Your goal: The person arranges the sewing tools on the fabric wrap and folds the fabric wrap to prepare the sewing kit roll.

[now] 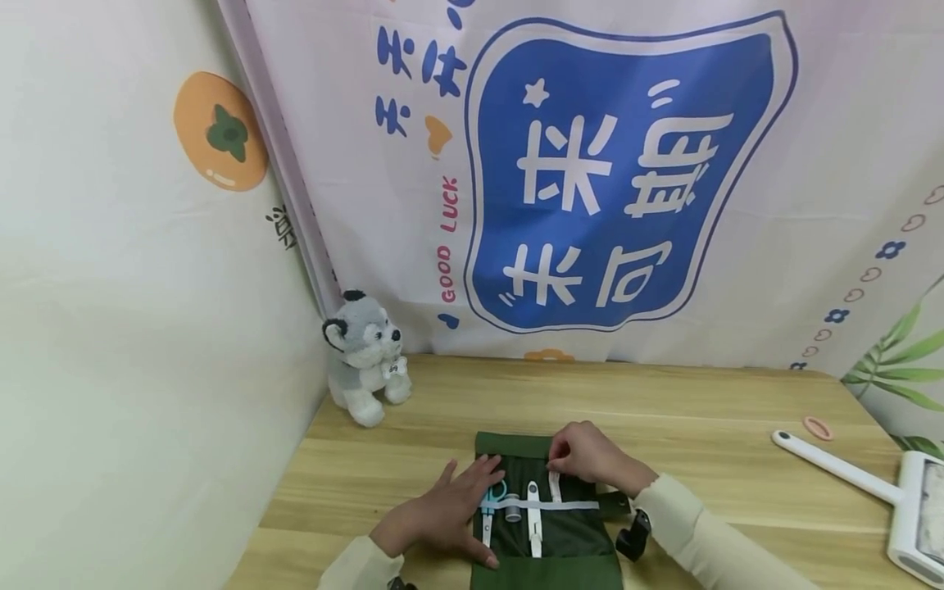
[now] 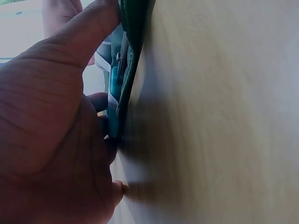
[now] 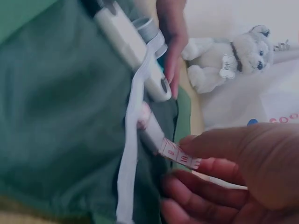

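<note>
A dark green fabric roll pouch (image 1: pixel 516 445) lies unfolded at the front of the table. My left hand (image 1: pixel 442 512) rests with spread fingers on its left edge, beside turquoise-handled scissors (image 1: pixel 487 533). Under the pale elastic strap (image 3: pixel 126 179) sit the scissors, a grey spool (image 1: pixel 513 513) and a slim white-handled tool (image 1: pixel 534 512), whose exact kind is unclear. Between thumb and fingers, my right hand (image 1: pixel 588 456) pinches the numbered end of a white measuring tape (image 3: pixel 176 151). The tape's other end reaches the strap in the right wrist view.
A grey-and-white plush dog (image 1: pixel 365 360) sits at the back left corner, against the wall. On the right lie a white long-handled roller (image 1: pixel 841 469) and a small pink ring (image 1: pixel 818 428). A printed cloth (image 1: pixel 383 246) hangs behind the table (image 1: pixel 634 393).
</note>
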`<state>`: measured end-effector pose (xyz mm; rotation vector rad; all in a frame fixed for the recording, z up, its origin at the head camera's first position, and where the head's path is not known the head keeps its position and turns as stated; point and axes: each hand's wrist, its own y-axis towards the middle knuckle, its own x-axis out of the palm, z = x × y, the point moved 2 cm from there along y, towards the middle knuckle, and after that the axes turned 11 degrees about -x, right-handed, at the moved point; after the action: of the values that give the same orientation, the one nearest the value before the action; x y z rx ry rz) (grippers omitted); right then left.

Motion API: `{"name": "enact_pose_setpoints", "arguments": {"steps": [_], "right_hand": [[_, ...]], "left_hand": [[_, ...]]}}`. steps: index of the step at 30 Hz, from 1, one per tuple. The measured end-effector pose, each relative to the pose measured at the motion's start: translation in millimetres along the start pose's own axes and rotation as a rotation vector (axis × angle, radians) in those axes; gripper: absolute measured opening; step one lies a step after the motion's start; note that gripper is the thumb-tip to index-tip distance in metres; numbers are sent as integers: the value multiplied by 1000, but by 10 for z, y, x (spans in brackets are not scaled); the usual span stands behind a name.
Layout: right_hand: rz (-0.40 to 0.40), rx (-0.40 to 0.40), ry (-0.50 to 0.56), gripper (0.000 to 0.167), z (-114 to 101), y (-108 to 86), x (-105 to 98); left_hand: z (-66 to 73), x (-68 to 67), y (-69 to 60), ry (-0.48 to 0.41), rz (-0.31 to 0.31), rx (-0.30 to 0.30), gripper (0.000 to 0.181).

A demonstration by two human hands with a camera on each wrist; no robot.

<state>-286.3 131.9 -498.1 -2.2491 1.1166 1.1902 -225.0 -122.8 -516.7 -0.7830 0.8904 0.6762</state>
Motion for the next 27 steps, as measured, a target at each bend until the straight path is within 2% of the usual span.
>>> {"name": "enact_pose_setpoints", "arguments": {"steps": [3,7,10,14,20,24,27], "right_hand": [[-27,-30,97,14,16,3,-11],[-123,-71,196,4,25,-3,-20],[-174,-100,168,7,33,-11,-10],[-186,-119,147,8,31,-9,14],[-255,-184,197,9,-15,-1,45],[-276,-158,231,7,-7,2,28],[-299,-127,302,5,11,-14,-13]], "left_hand": [[0,4,7,7,2,-2,114],[6,-6,12,25,7,0,115],[14,-17,13,29,0,-1,114],[23,-23,7,19,-16,-4,114],[11,-31,-5,6,-28,-3,114],[6,-28,-1,9,-24,3,113],[5,-28,6,9,-24,4,113]]}}
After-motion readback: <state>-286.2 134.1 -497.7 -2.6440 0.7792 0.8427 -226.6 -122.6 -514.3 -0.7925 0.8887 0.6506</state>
